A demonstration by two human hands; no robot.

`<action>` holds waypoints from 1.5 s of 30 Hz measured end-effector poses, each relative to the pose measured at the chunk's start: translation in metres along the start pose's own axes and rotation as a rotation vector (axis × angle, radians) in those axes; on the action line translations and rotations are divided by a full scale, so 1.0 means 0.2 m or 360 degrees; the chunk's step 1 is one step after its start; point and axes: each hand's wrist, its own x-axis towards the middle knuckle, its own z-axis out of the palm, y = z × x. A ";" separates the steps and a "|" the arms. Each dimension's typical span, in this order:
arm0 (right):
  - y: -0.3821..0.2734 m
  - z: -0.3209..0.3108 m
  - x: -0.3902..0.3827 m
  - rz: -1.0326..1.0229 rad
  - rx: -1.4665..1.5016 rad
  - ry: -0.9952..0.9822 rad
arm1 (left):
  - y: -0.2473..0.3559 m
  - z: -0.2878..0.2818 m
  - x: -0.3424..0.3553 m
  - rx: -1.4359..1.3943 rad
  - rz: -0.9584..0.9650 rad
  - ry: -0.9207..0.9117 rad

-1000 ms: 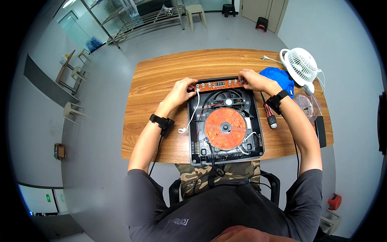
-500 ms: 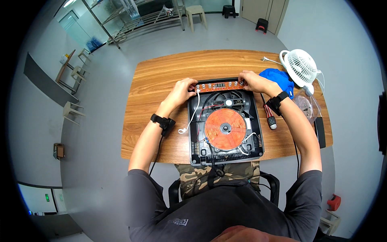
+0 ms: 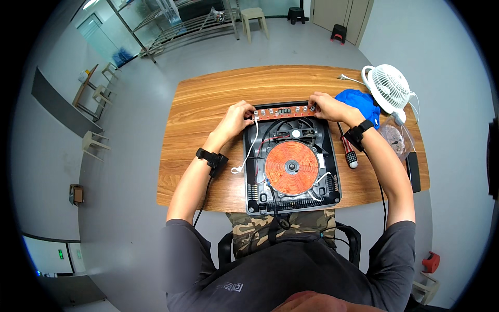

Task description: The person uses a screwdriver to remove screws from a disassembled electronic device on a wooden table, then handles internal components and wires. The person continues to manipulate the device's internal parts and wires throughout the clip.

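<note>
An opened induction cooker (image 3: 332,183) lies on the table in front of me, its round copper coil (image 3: 283,179) and a black fan (image 3: 296,133) exposed. Along its far edge sits a narrow orange circuit board (image 3: 284,116) with several round buttons and a small dark display. My left hand (image 3: 238,118) pinches the board's left end, beside a white cable (image 3: 254,143) that hangs from it. At the opposite end, my right hand (image 3: 327,107) grips the board with closed fingers. Both hands partly hide the board's ends.
Right of the cooker lies a red-and-black screwdriver (image 3: 350,155). Farther right are a blue cloth (image 3: 358,103), a white fan (image 3: 389,87), a clear plastic bag (image 3: 396,139) and a dark flat object (image 3: 413,171). The wooden table (image 3: 208,93) extends beyond the cooker.
Both hands keep their hold on the board's ends, with almost no movement. The whole scene shifts very slightly in the picture.
</note>
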 end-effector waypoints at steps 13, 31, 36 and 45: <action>0.04 0.03 0.00 -0.0004 0.0082 0.0058 | 0.00 -0.02 0.00 0.0012 0.0025 -0.0094; -0.19 -0.16 -0.15 0.0003 -0.0160 0.0098 | 0.26 -0.30 -0.48 -0.0116 -0.0187 -0.0342; -0.43 -0.09 -0.02 -0.0311 -0.0157 0.0013 | 0.41 -0.24 -0.71 -0.0105 -0.0121 -0.0472; -0.74 0.22 0.27 -0.0615 -0.0267 -0.0285 | 0.52 -0.05 -0.75 -0.0021 -0.0138 -0.0214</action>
